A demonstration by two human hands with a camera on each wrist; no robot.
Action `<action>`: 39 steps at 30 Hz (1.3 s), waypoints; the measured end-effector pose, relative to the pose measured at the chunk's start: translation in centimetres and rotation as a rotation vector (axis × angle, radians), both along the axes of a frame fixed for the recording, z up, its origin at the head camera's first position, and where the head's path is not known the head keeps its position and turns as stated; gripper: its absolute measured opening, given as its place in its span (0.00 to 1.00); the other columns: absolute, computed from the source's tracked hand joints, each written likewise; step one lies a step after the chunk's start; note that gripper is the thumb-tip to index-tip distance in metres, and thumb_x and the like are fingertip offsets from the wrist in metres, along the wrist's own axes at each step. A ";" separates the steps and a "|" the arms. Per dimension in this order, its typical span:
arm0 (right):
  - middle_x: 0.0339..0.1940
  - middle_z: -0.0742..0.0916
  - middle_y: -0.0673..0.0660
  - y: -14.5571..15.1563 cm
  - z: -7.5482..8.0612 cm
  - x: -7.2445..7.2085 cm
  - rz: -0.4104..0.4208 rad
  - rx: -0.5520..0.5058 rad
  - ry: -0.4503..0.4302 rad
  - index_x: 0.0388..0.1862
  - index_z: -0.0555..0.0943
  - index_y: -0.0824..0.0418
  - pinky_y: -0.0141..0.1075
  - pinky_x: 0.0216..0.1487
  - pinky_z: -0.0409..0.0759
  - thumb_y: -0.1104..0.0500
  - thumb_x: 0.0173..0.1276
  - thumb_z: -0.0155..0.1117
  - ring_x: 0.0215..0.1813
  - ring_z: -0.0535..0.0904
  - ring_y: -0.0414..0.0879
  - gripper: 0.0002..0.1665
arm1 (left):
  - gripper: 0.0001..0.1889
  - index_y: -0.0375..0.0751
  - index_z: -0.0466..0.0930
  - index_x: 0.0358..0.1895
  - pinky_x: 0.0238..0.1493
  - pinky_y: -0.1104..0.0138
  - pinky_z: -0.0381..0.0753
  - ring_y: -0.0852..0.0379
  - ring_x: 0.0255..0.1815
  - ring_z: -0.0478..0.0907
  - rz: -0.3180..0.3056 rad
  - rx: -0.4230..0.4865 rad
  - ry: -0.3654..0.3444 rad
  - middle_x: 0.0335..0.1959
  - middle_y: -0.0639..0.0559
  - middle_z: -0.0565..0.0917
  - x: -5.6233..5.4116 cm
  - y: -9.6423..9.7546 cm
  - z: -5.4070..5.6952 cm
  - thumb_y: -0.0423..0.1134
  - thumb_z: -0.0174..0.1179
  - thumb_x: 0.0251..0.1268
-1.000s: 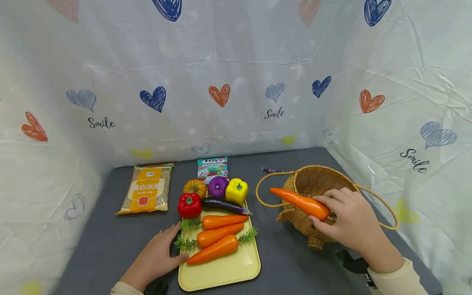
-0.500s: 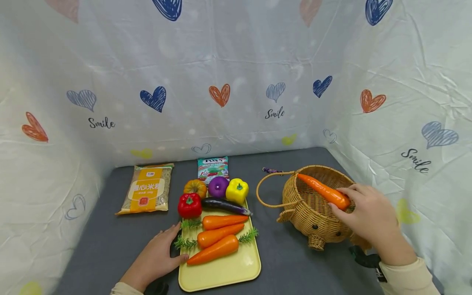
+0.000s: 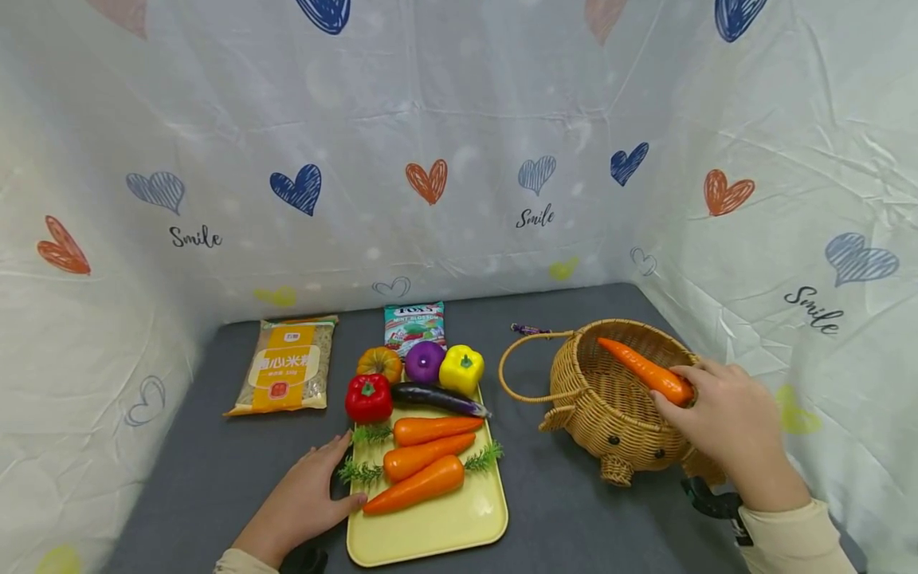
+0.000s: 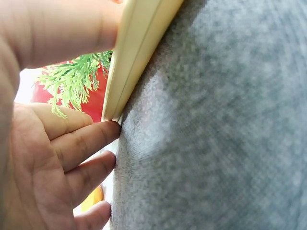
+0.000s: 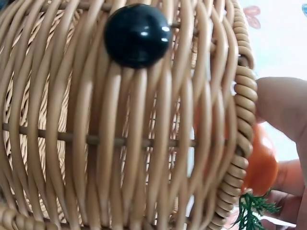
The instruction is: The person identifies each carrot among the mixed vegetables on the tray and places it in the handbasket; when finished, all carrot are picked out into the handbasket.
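Observation:
My right hand (image 3: 739,426) pinches an orange carrot (image 3: 645,373) by its thick end, at the mouth of a wicker basket (image 3: 606,410) with an animal face. The carrot's tip points to the far left, inside the rim in the head view. Green leaves (image 5: 254,206) show below the carrot in the right wrist view. My left hand (image 3: 304,498) rests at the left edge of a yellow tray (image 3: 423,546), thumb over the rim and fingers extended. On the tray lie three carrots (image 3: 423,485), a dark eggplant (image 3: 437,400) and a red bell pepper (image 3: 369,399).
Behind the eggplant sit a pumpkin (image 3: 380,364), a purple round vegetable (image 3: 425,362) and a yellow pepper (image 3: 461,369). A grain bag (image 3: 287,367) lies left, a candy bag (image 3: 414,325) at the back. The basket's looped handle (image 3: 505,375) sticks out toward the tray.
The right hand has carried the carrot rightward, from in front of the basket's opening to over its right part, turning its tip away. The left hand has stayed at the tray.

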State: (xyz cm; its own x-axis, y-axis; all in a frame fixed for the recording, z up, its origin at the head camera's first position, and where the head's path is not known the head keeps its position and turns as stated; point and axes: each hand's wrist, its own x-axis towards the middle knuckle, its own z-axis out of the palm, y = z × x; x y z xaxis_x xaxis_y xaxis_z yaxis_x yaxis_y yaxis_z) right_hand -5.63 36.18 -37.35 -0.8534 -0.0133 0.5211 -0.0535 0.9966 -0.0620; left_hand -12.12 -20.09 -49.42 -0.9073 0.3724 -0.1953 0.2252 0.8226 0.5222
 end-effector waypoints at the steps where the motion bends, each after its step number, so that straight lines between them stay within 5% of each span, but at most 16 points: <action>1: 0.33 0.86 0.59 0.0 0.0 -0.1 -0.005 -0.005 -0.009 0.42 0.91 0.66 0.46 0.18 0.69 0.45 0.52 0.79 0.26 0.75 0.56 0.27 | 0.60 0.28 0.65 0.80 0.77 0.32 0.59 0.30 0.76 0.68 0.000 -0.001 0.002 0.76 0.31 0.72 0.0 0.0 0.0 0.66 0.78 0.54; 9: 0.30 0.82 0.55 -0.1 -0.4 -0.6 -0.035 -0.036 -0.089 0.44 0.91 0.67 0.45 0.20 0.69 0.45 0.57 0.79 0.27 0.74 0.55 0.27 | 0.60 0.29 0.65 0.81 0.77 0.32 0.59 0.30 0.76 0.68 0.004 -0.014 -0.005 0.76 0.32 0.72 0.0 0.1 0.1 0.67 0.78 0.54; 20: 0.44 0.91 0.64 -0.4 -0.8 -1.2 -0.074 -0.050 -0.139 0.47 0.92 0.61 0.53 0.26 0.78 0.42 0.62 0.79 0.35 0.81 0.62 0.25 | 0.60 0.30 0.64 0.81 0.77 0.32 0.58 0.30 0.77 0.67 0.000 0.003 -0.014 0.77 0.32 0.71 -0.1 0.0 0.0 0.67 0.77 0.55; 26: 0.25 0.89 0.53 -1.1 -0.7 -1.5 -0.045 -0.059 -0.267 0.42 0.94 0.59 0.43 0.17 0.72 0.42 0.73 0.70 0.22 0.79 0.50 0.21 | 0.60 0.30 0.64 0.82 0.78 0.32 0.57 0.31 0.78 0.67 0.001 0.002 -0.016 0.77 0.33 0.71 -0.1 0.0 0.0 0.67 0.77 0.55; 31: 0.18 0.83 0.47 -1.6 -0.9 -1.8 -0.034 -0.065 -0.252 0.42 0.93 0.61 0.39 0.16 0.67 0.42 0.79 0.63 0.20 0.75 0.45 0.24 | 0.60 0.30 0.64 0.82 0.77 0.31 0.57 0.30 0.77 0.66 0.004 0.004 -0.022 0.77 0.32 0.71 -0.1 0.1 0.1 0.67 0.77 0.55; 39: 0.31 0.90 0.59 -2.5 -1.4 -2.7 0.019 -0.105 -0.205 0.37 0.92 0.58 0.57 0.27 0.78 0.44 0.84 0.58 0.32 0.84 0.60 0.24 | 0.59 0.31 0.63 0.82 0.78 0.32 0.57 0.31 0.78 0.66 0.004 -0.003 -0.022 0.78 0.33 0.70 -0.1 0.0 0.1 0.67 0.76 0.56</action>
